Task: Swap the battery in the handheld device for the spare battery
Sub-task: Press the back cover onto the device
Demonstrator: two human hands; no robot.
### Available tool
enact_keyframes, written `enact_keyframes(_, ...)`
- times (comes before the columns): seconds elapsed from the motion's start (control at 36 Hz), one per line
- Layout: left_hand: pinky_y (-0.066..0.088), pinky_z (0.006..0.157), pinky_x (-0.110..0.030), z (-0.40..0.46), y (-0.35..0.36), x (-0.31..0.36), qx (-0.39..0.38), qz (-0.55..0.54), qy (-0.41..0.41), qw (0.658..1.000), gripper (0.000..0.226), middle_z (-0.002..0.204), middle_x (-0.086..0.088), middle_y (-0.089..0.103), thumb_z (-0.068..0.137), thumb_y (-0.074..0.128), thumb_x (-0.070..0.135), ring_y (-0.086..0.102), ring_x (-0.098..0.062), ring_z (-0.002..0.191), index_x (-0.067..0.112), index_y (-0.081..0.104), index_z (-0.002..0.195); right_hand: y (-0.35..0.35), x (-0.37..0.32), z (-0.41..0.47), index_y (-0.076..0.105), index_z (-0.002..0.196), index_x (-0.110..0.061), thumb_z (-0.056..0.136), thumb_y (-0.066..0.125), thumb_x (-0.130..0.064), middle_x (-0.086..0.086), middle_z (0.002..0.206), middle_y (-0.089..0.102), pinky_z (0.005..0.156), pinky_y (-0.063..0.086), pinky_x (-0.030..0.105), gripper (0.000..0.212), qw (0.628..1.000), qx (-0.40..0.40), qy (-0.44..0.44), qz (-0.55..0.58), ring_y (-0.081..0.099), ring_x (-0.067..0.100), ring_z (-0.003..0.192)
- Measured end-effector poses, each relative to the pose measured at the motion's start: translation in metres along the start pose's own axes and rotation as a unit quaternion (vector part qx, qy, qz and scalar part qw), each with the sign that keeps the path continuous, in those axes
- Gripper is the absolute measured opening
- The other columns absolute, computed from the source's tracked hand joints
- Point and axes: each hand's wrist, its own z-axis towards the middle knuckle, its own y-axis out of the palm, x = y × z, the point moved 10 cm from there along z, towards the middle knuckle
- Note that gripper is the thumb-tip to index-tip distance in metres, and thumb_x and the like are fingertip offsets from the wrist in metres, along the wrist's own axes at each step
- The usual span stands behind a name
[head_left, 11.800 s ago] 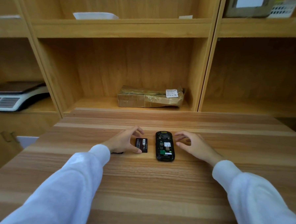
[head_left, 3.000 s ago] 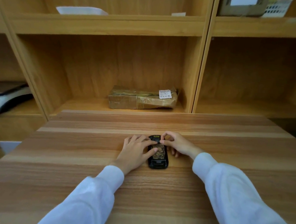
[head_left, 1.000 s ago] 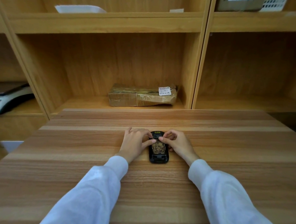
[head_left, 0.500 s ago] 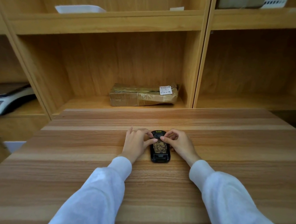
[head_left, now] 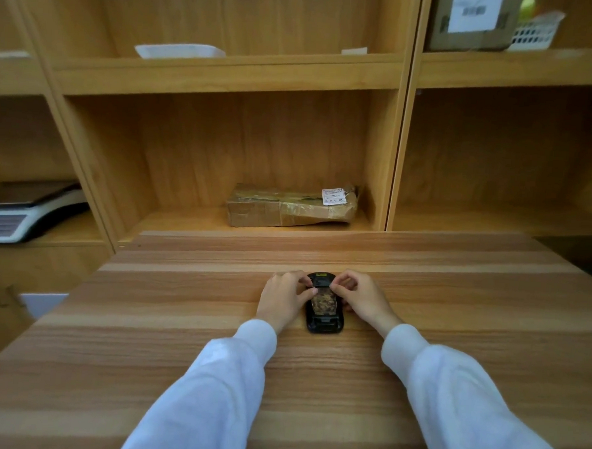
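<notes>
The black handheld device (head_left: 324, 324) lies back-up on the wooden table (head_left: 179, 321), straight ahead of me. A glossy brownish battery face (head_left: 324, 303) shows in its back. My left hand (head_left: 282, 301) holds the device's left side, thumb tip on the battery's top edge. My right hand (head_left: 364, 300) holds the right side, thumb and forefinger pinched at that same edge. No loose battery is visible on the table; my hands hide the spots beside the device.
Behind the table stands a wooden shelf unit with a taped brown parcel (head_left: 288, 206) in the middle bay. A weighing scale (head_left: 20, 216) sits at left, a white tray (head_left: 178, 51) above, a cardboard box (head_left: 470, 20) and white basket (head_left: 534, 29) at top right.
The black battery that lay left of the open device is gone from the table, and a glossy face now fills the compartment. Over the last second both hands stay on the device, barely moving.
</notes>
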Motion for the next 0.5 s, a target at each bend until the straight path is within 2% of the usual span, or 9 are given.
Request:
enact_keyframes(0.11, 0.054, 0.097, -0.038, -0.004, 0.004, 0.008, -0.021, -0.019, 0.004, 1.0, 0.027, 0.12, 0.001, 0.074, 0.097, 0.069, 0.03, 0.065, -0.018, 0.115, 0.021, 0.071, 0.122, -0.002, 0.002, -0.001, 0.071, 0.102, -0.018, 0.096, 0.073, -0.024, 0.007, 0.092, 0.074, 0.055, 0.054, 0.019, 0.009, 1.0, -0.002, 0.018, 0.006, 0.073, 0.018, 0.079)
enact_keyframes(0.19, 0.054, 0.101, -0.04, -0.007, 0.008, 0.012, -0.027, -0.016, -0.002, 0.999, 0.034, 0.126, -0.004, 0.073, 0.099, 0.066, 0.028, 0.065, -0.022, 0.12, 0.016, 0.069, 0.131, -0.004, 0.004, 0.0, 0.071, 0.103, -0.013, 0.097, 0.073, -0.018, 0.01, 0.092, 0.073, 0.055, 0.055, 0.023, 0.009, 0.999, 0.004, 0.032, 0.009, 0.073, 0.019, 0.075)
enact_keyframes(0.28, 0.051, 0.103, -0.037, -0.009, 0.013, 0.013, -0.036, -0.009, -0.012, 0.999, 0.042, 0.132, -0.009, 0.07, 0.102, 0.061, 0.029, 0.064, -0.026, 0.124, 0.013, 0.063, 0.141, -0.003, 0.008, -0.001, 0.072, 0.103, -0.01, 0.098, 0.071, -0.017, 0.012, 0.092, 0.074, 0.052, 0.056, 0.022, 0.009, 0.998, -0.001, 0.06, 0.014, 0.072, 0.019, 0.074)
enact_keyframes(0.39, 0.047, 0.1, -0.037, -0.014, 0.021, 0.012, -0.052, -0.005, -0.022, 0.998, 0.041, 0.134, -0.012, 0.068, 0.107, 0.052, 0.03, 0.061, -0.031, 0.126, 0.008, 0.06, 0.141, -0.002, 0.013, -0.002, 0.074, 0.106, -0.007, 0.099, 0.069, -0.017, 0.013, 0.095, 0.075, 0.06, 0.062, 0.028, 0.013, 0.993, -0.022, 0.107, 0.037, 0.073, 0.021, 0.081)
enact_keyframes(0.44, 0.046, 0.102, -0.036, -0.015, 0.022, 0.01, -0.053, -0.016, -0.031, 0.998, 0.043, 0.138, -0.011, 0.066, 0.107, 0.053, 0.031, 0.059, -0.03, 0.129, 0.01, 0.058, 0.144, 0.001, 0.015, -0.003, 0.073, 0.107, -0.006, 0.099, 0.07, -0.021, 0.013, 0.096, 0.075, 0.065, 0.064, 0.031, 0.017, 0.99, -0.037, 0.133, 0.041, 0.074, 0.023, 0.083)
enact_keyframes(0.5, 0.044, 0.097, -0.032, -0.013, 0.022, 0.008, -0.052, -0.023, -0.033, 0.998, 0.042, 0.135, -0.01, 0.067, 0.106, 0.055, 0.031, 0.059, -0.029, 0.128, 0.011, 0.058, 0.143, 0.003, 0.017, -0.004, 0.072, 0.106, -0.004, 0.098, 0.072, -0.023, 0.014, 0.098, 0.075, 0.071, 0.066, 0.034, 0.02, 0.986, -0.044, 0.153, 0.044, 0.074, 0.024, 0.086)
